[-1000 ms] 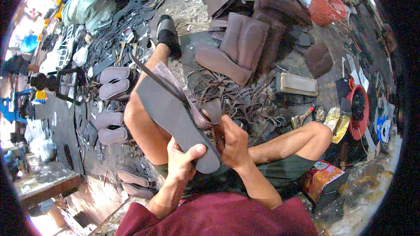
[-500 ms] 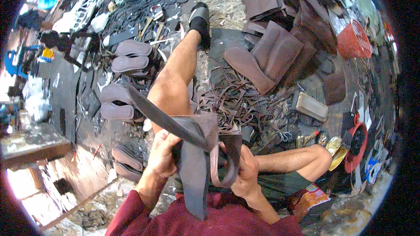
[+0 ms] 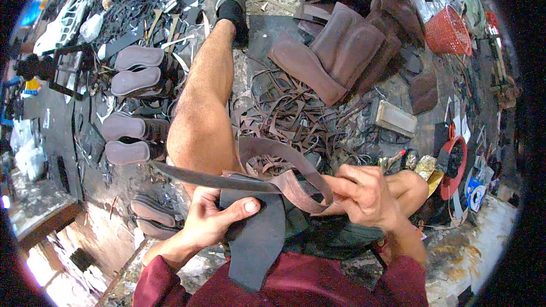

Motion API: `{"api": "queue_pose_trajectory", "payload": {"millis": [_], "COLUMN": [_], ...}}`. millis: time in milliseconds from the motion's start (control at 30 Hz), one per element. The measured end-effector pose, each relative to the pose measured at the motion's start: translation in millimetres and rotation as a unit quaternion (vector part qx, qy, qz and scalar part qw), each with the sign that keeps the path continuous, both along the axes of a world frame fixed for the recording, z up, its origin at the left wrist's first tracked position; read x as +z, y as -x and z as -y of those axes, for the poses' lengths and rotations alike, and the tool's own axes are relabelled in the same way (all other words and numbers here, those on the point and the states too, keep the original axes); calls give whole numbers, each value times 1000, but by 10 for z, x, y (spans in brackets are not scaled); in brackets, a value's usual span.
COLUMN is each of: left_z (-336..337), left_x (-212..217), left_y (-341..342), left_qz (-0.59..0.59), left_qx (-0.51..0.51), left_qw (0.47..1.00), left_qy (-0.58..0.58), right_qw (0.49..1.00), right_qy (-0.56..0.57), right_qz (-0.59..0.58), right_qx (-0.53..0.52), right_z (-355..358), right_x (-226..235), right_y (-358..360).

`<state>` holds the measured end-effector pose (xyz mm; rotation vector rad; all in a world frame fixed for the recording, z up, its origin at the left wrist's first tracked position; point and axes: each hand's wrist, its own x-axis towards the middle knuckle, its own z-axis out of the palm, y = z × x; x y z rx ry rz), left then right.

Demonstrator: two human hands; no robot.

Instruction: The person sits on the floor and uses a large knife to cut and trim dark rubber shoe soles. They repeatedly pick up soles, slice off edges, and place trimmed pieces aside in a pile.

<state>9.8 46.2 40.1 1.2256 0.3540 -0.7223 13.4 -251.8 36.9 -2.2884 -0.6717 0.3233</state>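
A dark sole [image 3: 256, 239] is now held end-down against the lap, its lower end over the maroon shirt [image 3: 296, 293], where a second ago it was stretched out flat above the left leg [image 3: 205, 108]. So the piece has been swung round and drawn in close, and the work appears to have passed from the sole's face to its strap [image 3: 290, 173].

The left hand [image 3: 213, 219] is closed round the sole's upper edge, thumb laid flat across the front, fingers wrapped behind. The right hand [image 3: 367, 196] is curled tight, and the brown strap is pinched between thumb and fingers where it loops up over the sole.

Off to the right, a red mesh basket [image 3: 448, 31] is seen on its side; its contents cannot be made out. Lower right, a round red tub [image 3: 455, 167] is stood, with something dark in it. By the left leg, finished soles [image 3: 136, 65] are laid in pairs, and leather offcuts [image 3: 284, 108] are heaped between the legs.
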Motion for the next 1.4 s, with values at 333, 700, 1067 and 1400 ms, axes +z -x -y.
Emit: {"api": "queue_pose_trajectory", "payload": {"millis": [333,700,1067,1400], "left_z": [119,143,924,1170], "left_x": [20,-514,-223,-67], "left_y": [-79,1077,1107,32], "left_qz": [-43,67,68,40], "left_qx": [-134,-7,89,352], "left_qw": [989,888,977,926], "left_qy": [-53,456,183,134], "right_qw": [987,882,692,869], "right_qy": [31,-313,-523,-296], "right_qz": [-46,-191,-163,1], "right_qx": [149,-296,-471,-396], "right_z": [-461,-97,-229,-138], "right_x": [232,82,24,-150], "right_y": [-688,709,1095,1361]}}
